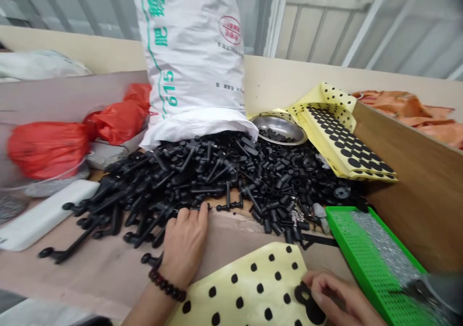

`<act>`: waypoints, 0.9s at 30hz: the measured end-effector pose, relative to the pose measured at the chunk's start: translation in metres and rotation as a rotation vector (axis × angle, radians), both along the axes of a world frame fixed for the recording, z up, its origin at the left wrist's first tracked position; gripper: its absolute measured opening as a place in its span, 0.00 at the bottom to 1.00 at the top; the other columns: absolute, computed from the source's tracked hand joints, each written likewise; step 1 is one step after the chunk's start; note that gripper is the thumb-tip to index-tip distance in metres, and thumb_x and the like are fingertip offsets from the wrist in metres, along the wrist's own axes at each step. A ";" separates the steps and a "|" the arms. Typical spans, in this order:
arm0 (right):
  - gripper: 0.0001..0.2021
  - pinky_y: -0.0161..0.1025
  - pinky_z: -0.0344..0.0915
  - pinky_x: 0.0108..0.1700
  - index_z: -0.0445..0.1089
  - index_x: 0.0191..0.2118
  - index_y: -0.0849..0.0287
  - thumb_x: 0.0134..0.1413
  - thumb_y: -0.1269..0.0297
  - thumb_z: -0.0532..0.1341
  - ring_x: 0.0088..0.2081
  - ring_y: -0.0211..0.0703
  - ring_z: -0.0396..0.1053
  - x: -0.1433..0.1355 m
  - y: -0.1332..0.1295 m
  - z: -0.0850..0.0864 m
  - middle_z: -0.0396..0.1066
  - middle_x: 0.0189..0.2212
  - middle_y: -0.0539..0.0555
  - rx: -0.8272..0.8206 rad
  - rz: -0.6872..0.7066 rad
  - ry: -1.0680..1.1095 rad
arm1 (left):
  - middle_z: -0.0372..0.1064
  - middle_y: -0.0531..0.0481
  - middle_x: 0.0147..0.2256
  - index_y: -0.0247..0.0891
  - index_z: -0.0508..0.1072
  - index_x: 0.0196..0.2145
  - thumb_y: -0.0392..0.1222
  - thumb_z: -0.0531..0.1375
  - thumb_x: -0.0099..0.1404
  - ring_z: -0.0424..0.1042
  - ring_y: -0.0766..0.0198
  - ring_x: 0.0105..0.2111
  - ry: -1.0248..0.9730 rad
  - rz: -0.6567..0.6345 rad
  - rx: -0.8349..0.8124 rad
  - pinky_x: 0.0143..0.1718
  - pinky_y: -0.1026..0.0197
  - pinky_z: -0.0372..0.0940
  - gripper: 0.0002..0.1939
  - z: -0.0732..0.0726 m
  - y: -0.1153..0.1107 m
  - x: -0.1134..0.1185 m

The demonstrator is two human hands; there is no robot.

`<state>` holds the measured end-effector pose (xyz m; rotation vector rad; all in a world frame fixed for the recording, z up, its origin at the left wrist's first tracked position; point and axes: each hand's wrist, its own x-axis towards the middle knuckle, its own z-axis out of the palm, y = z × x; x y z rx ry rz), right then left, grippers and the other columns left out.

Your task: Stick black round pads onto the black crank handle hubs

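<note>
My left hand (188,239), with a beaded bracelet (167,284) at its wrist, reaches to the front edge of a heap of black plastic crank-shaped parts (152,181). Its fingers curl down over a black plastic part there, and the fingertips are partly hidden. At the lower right, my right hand (338,294) pinches the edge of a black round sticker with a hole (303,293). This sticker lies against a yellow sheet (249,287) dotted with black spots, which slopes up in front of me.
A white woven sack (195,51) stands open behind the heap. Small black sleeves (278,176) lie to its right, below a metal bowl (278,129). A green basket (361,249) holds small metal pieces. More yellow sticker sheets (343,142) lean right; red bags (48,147) sit left.
</note>
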<state>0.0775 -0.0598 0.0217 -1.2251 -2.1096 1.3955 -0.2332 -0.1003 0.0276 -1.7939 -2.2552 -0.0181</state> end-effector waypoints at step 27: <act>0.08 0.37 0.59 0.45 0.67 0.23 0.60 0.44 0.62 0.64 0.43 0.46 0.65 -0.054 0.003 -0.006 0.69 0.39 0.55 -0.413 -0.283 0.468 | 0.72 0.53 0.31 0.39 0.70 0.39 0.28 0.49 0.49 0.71 0.60 0.34 -1.407 -0.306 -0.328 0.35 0.64 0.63 0.21 -0.012 0.004 0.075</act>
